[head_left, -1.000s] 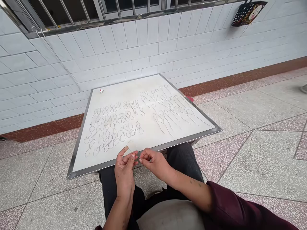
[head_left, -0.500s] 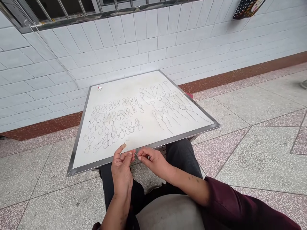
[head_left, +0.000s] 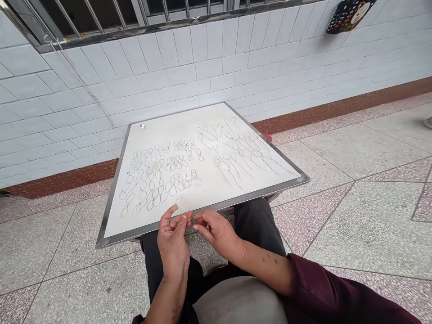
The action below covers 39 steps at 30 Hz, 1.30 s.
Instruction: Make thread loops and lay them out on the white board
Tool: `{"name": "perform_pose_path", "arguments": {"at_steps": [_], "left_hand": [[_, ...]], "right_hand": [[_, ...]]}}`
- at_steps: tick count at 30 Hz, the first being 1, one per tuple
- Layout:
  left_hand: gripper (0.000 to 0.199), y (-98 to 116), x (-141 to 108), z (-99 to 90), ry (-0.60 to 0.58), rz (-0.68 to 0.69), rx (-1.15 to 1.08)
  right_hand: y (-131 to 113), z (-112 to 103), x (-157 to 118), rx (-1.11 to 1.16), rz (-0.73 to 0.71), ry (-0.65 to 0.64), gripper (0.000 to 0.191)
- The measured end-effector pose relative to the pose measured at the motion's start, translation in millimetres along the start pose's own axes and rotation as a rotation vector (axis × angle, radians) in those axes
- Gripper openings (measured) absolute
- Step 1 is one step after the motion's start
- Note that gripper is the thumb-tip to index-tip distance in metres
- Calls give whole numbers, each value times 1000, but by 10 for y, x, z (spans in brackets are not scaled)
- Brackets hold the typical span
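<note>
Held piece: one thin wire, seen against the near rim of the table, between my two hands; its fine ends are too small for me to trace fully.

Left hand: I have it pinching the wire between thumb and fingers, forefinger extended, with a tan bandage around that fingertip.

Right hand: fingers curled, thumb parted from the forefinger, tips just beside the wire. I cannot tell whether they grip it.

Table: white top, grey metal edging, standing at the tiled wall.

On its left side: many wire figure-eights, laid in rough rows, some overlapping; I cannot count them reliably.

On its right side: wire pieces with a single loop and long tails, most with the loop toward the wall; several cross one another.

Far left corner: one small white object with a red mark, well apart from the wires.

Surroundings: barred window above the tiles; a dark dotted bag hanging upper right; a white cord down the wall; speckled floor; dark trousers under the table edge; maroon sleeve on my right arm.
</note>
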<state>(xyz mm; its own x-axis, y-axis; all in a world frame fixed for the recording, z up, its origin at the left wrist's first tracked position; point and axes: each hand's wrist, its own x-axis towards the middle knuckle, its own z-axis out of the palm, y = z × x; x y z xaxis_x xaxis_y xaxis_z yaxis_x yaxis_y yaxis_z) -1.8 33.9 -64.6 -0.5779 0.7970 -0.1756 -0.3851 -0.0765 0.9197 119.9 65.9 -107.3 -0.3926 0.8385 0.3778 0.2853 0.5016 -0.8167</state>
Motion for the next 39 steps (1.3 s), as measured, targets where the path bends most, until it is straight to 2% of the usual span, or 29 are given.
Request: {"name": "perform_pose_path", "arguments": {"at_steps": [9,22,30,39], "left_hand": [[57,-29,6,-27,-21,-34,31],[57,-1,1,-62,-105,-25,112],[53,-21,20,-63,-63,13,126],[51,16,7,-39,-18,26,122]], "right_hand": [[-38,-13,7,-93,-94,-28,28],[-41,-37,30,-247,-141,-30,20],[-45,-22,11,-288,-152,-46,18],[-54,-7,-31,-511,-314,-60,27]]}}
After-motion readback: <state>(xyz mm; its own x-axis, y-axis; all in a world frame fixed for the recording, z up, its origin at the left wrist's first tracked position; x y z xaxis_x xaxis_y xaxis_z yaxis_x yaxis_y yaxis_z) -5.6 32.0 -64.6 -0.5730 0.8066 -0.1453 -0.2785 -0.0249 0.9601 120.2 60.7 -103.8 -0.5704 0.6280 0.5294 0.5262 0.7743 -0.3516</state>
